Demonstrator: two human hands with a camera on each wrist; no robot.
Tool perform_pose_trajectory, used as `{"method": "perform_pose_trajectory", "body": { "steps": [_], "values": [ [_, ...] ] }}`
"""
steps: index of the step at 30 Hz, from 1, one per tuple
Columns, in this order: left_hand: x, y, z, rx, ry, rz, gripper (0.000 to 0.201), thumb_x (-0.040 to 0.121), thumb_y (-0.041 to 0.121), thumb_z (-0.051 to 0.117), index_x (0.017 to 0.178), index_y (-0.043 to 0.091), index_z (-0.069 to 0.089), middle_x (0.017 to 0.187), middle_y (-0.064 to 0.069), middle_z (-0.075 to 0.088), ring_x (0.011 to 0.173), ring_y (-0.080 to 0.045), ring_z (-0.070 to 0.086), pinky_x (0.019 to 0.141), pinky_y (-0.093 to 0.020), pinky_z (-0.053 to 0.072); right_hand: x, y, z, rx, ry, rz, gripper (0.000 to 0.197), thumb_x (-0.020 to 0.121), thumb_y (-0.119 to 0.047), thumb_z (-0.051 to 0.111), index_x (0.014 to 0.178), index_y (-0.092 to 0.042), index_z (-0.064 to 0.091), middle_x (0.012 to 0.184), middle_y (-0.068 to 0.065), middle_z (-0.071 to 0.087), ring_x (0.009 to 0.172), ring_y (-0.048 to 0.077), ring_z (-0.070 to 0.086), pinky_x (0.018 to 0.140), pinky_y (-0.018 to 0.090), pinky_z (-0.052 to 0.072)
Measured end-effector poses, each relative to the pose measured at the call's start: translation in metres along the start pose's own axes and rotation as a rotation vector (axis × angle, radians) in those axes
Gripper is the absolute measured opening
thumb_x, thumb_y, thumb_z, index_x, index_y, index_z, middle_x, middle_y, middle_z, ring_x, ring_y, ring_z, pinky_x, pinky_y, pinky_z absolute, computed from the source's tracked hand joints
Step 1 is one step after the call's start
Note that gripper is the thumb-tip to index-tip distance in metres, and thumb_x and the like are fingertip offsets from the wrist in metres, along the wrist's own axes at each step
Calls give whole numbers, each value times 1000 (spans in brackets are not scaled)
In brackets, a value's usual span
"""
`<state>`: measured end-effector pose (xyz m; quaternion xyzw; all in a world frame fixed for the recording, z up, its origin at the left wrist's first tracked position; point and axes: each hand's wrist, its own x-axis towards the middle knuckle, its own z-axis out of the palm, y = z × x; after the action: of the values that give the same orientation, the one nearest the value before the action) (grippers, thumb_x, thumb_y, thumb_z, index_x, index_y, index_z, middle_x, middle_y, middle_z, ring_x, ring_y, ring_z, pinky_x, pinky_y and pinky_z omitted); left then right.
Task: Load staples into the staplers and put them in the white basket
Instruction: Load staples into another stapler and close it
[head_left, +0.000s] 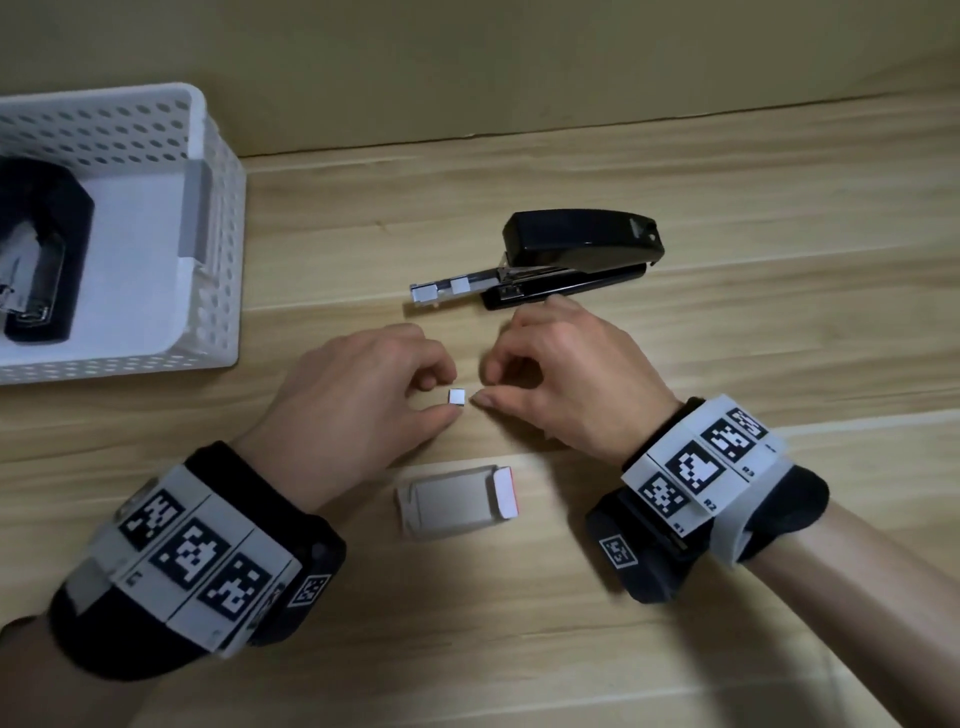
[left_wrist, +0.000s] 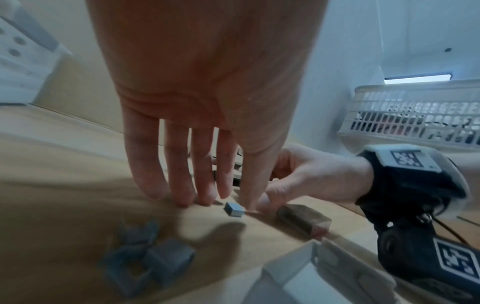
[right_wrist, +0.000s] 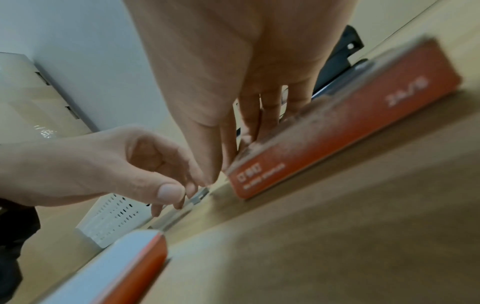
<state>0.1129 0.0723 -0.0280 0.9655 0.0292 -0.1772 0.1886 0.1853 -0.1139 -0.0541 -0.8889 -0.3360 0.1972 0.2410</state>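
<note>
We are closing both hands — left hand (head_left: 358, 395) and right hand (head_left: 561, 384) — on the staple block (head_left: 457, 396) at centre frame, neither yet grasping. Next — lifting it into the open stapler (head_left: 566, 257) above; white basket (head_left: 215, 218) waiting upper left.

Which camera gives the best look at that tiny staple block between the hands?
The head view: the staple block lies sharp on the table between both hands' fingertips. The left wrist view shows it too, smaller and dimmer. In the right wrist view, fingers mostly hide it.

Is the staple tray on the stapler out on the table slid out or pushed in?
Slid out: the metal tray juts leftward from the black stapler.
</note>
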Motion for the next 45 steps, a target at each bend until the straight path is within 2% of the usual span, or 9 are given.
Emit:
{"method": "perform_pose_trajectory", "body": {
  "steps": [4,11,15,26,29,33,38,41,45],
  "values": [
    [9,9,8,83,-28,31,16,84,47,68,96,40,62,89,18,55,83,-8,56,70,-35,50,-2,11,0,13,70,19,21,89,-47,61,90,-29,72,93,-12,60,98,13,49,75,39,49],
    [13,13,8,86,25,82,9,84,42,66,90,35,67,87,17,59,84,-9,57,68,-36,50,-2,19,1,91,87,21,21,90,-42,60,89,-25,72,89,-9,60,94,15,51,78,39,47],
    [11,18,-4,-15,146,128,10,81,39,71,85,31,69,84,15,62,82,-11,60,68,-38,52,-5,16,-5,65,73,7,21,92,-43,57,91,-27,72,89,-10,56,95,13,49,77,37,47],
    [24,10,-32,-199,393,181,10,81,25,79,87,18,76,80,8,68,71,-9,64,67,-36,56,-4,7,-24,32,58,-9,19,91,-44,55,92,-30,67,97,-12,57,94,9,45,77,39,48],
    [32,9,-34,-148,391,157,15,82,31,78,90,19,77,83,8,70,71,-7,64,70,-36,56,-3,6,-28,23,59,-13,20,91,-43,54,92,-29,68,97,-11,58,95,10,46,77,40,49],
    [46,11,-30,-82,357,150,13,82,37,76,88,25,76,83,10,71,74,-13,64,69,-38,54,-2,7,-33,9,50,-18,21,92,-44,54,93,-28,69,97,-11,58,95,11,47,78,40,49],
    [59,14,-21,26,335,124,16,82,43,74,88,29,74,85,12,69,82,-15,62,64,-29,45,-5,7,-40,-5,41,-13,23,91,-45,51,93,-29,68,95,-11,57,92,10,44,77,40,48],
    [61,13,-19,34,353,151,16,84,43,73,88,27,74,85,11,69,80,-15,63,65,-33,50,-7,7,-46,-16,45,-12,27,90,-48,48,92,-30,68,91,-12,55,90,10,45,76,41,48],
    [60,12,-21,28,348,146,17,85,43,71,87,27,75,86,11,70,80,-15,63,67,-35,52,-8,4,-57,-5,78,-30,19,92,-42,53,88,-31,67,89,-13,56,89,11,48,76,42,48]
  ]
}}
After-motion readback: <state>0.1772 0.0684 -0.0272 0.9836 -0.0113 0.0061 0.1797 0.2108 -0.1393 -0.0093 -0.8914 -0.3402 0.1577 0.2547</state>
